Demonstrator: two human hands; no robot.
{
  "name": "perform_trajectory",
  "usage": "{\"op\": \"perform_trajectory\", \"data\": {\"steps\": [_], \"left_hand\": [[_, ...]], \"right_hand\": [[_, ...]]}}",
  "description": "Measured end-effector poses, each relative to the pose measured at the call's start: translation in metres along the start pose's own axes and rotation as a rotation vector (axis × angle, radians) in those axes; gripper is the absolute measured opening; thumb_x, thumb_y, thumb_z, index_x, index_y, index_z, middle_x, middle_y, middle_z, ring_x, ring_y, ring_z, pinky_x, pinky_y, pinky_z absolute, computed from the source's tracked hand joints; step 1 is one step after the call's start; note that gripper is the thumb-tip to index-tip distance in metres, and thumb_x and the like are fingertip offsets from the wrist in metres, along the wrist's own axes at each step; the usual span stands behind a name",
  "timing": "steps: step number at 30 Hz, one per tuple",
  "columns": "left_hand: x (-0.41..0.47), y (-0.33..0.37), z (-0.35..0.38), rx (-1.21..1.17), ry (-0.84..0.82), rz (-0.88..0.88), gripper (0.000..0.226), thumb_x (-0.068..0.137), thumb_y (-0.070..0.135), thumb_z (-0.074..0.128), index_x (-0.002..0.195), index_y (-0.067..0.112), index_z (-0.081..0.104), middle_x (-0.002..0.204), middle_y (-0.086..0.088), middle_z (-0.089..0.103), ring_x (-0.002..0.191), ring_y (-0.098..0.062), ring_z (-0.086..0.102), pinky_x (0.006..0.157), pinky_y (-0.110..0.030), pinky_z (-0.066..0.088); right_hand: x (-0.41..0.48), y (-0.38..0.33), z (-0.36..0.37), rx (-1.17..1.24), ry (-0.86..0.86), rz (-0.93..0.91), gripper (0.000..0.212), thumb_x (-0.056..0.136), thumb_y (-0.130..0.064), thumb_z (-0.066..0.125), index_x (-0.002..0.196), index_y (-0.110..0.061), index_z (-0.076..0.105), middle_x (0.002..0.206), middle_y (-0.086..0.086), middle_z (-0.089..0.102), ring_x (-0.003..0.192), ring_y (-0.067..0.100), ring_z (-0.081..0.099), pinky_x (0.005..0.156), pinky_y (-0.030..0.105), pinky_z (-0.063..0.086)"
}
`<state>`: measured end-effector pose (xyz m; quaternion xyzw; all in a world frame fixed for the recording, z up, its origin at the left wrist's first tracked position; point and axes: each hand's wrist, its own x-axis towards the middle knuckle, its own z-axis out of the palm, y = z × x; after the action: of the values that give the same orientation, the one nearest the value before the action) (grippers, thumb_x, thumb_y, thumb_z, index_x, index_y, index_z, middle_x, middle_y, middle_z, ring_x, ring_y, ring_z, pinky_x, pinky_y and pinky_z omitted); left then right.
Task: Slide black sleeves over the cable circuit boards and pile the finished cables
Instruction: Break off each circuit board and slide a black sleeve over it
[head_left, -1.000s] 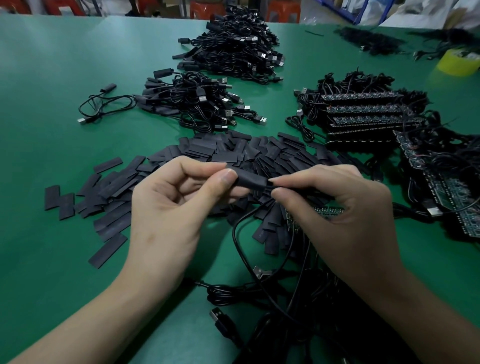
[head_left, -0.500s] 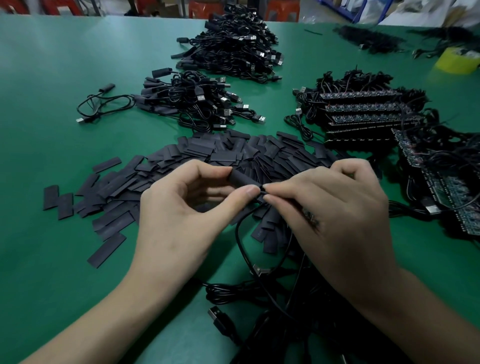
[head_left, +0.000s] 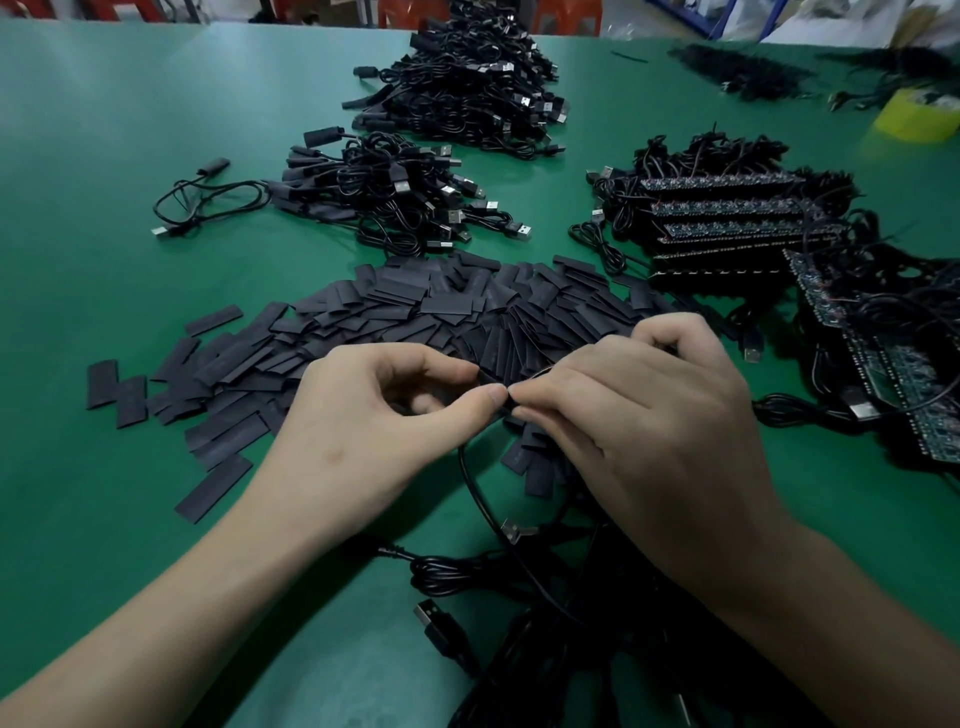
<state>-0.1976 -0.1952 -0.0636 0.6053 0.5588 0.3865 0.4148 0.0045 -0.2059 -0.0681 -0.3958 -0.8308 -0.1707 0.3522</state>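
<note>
The fingers (head_left: 485, 399) of the left hand (head_left: 363, 431) pinch the black sleeve (head_left: 487, 378) at their tips, meeting the right hand (head_left: 649, 431) pinching the cable (head_left: 470, 483), so a skewed push could buckle or jam the sleeve.

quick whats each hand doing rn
Left hand: pinches the black sleeve between thumb and forefinger.
Right hand: pinches the cable end at the sleeve's mouth; the board is hidden.

A green table (head_left: 130, 156) carries loose sleeves (head_left: 415, 306), cable piles (head_left: 405, 202) and circuit boards (head_left: 737, 228).
</note>
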Motion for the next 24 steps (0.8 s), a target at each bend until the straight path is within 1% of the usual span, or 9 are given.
{"op": "perform_trajectory", "data": {"steps": [2, 4, 7, 12, 15, 18, 20, 22, 24], "left_hand": [[0.001, -0.002, 0.0, 0.007, -0.008, 0.002, 0.029, 0.068, 0.053, 0.085, 0.088, 0.032, 0.08, 0.071, -0.007, 0.07, 0.06, -0.01, 0.057, 0.064, -0.028, 0.046], [0.002, -0.005, 0.0, 0.008, -0.013, 0.006, 0.029, 0.068, 0.053, 0.078, 0.088, 0.033, 0.08, 0.064, 0.0, 0.065, 0.058, -0.009, 0.053, 0.06, -0.023, 0.043], [0.001, -0.006, 0.003, 0.043, -0.015, 0.03, 0.025, 0.069, 0.05, 0.075, 0.086, 0.033, 0.08, 0.059, 0.007, 0.058, 0.054, -0.006, 0.049, 0.054, -0.013, 0.038], [-0.001, -0.004, 0.008, 0.144, 0.036, 0.105, 0.018, 0.07, 0.042, 0.069, 0.081, 0.032, 0.079, 0.056, 0.01, 0.061, 0.049, 0.002, 0.05, 0.052, -0.006, 0.036], [-0.003, -0.003, 0.01, 0.211, 0.074, 0.147, 0.017, 0.071, 0.04, 0.066, 0.077, 0.031, 0.078, 0.058, 0.008, 0.066, 0.051, -0.002, 0.056, 0.052, -0.008, 0.039], [-0.002, -0.004, 0.011, 0.25, 0.149, 0.213, 0.02, 0.077, 0.034, 0.06, 0.071, 0.027, 0.077, 0.06, 0.005, 0.069, 0.055, -0.009, 0.063, 0.055, -0.024, 0.05], [0.001, -0.006, 0.008, 0.206, 0.2, 0.203, 0.021, 0.083, 0.031, 0.059, 0.074, 0.029, 0.078, 0.065, 0.009, 0.071, 0.061, -0.011, 0.067, 0.059, -0.031, 0.055], [0.003, -0.009, 0.005, 0.149, 0.22, 0.167, 0.014, 0.089, 0.032, 0.067, 0.082, 0.033, 0.079, 0.071, 0.011, 0.074, 0.067, -0.012, 0.07, 0.064, -0.032, 0.056], [0.004, -0.011, 0.002, 0.072, 0.186, 0.123, 0.008, 0.086, 0.038, 0.073, 0.087, 0.035, 0.08, 0.072, 0.008, 0.075, 0.068, -0.011, 0.071, 0.066, -0.027, 0.056]], "right_hand": [[0.0, 0.0, 0.0, 0.013, -0.011, -0.008, 0.02, 0.102, -0.021, 0.064, 0.09, -0.014, 0.078, 0.082, 0.001, 0.073, 0.073, 0.027, 0.069, 0.074, 0.041, 0.042], [0.0, 0.0, 0.001, 0.028, -0.024, -0.012, 0.02, 0.103, -0.021, 0.064, 0.09, -0.014, 0.078, 0.082, 0.001, 0.072, 0.073, 0.027, 0.068, 0.074, 0.041, 0.043], [0.0, 0.0, 0.0, 0.042, -0.049, -0.014, 0.022, 0.103, -0.022, 0.062, 0.09, -0.014, 0.078, 0.083, 0.001, 0.072, 0.073, 0.027, 0.068, 0.074, 0.042, 0.043], [0.001, -0.001, -0.001, 0.041, -0.062, -0.026, 0.024, 0.104, -0.022, 0.061, 0.089, -0.014, 0.077, 0.082, 0.001, 0.073, 0.073, 0.026, 0.067, 0.074, 0.043, 0.043], [0.002, -0.001, -0.001, 0.04, -0.06, -0.024, 0.024, 0.104, -0.023, 0.061, 0.089, -0.014, 0.077, 0.082, 0.0, 0.072, 0.071, 0.026, 0.066, 0.074, 0.042, 0.042], [0.001, 0.0, 0.0, 0.052, -0.061, 0.012, 0.019, 0.101, -0.024, 0.065, 0.09, -0.016, 0.078, 0.084, -0.003, 0.073, 0.072, 0.024, 0.066, 0.076, 0.04, 0.041], [0.0, 0.002, 0.0, 0.103, -0.041, 0.093, 0.014, 0.098, -0.026, 0.069, 0.091, -0.019, 0.078, 0.087, -0.007, 0.074, 0.075, 0.019, 0.067, 0.078, 0.038, 0.041], [-0.001, 0.005, -0.001, 0.179, -0.014, 0.201, 0.011, 0.095, -0.028, 0.071, 0.092, -0.021, 0.078, 0.089, -0.011, 0.075, 0.08, 0.011, 0.065, 0.08, 0.036, 0.041], [-0.002, 0.007, -0.002, 0.245, 0.014, 0.286, 0.009, 0.093, -0.03, 0.073, 0.094, -0.024, 0.078, 0.09, -0.017, 0.073, 0.082, 0.0, 0.06, 0.082, 0.034, 0.042]]}}
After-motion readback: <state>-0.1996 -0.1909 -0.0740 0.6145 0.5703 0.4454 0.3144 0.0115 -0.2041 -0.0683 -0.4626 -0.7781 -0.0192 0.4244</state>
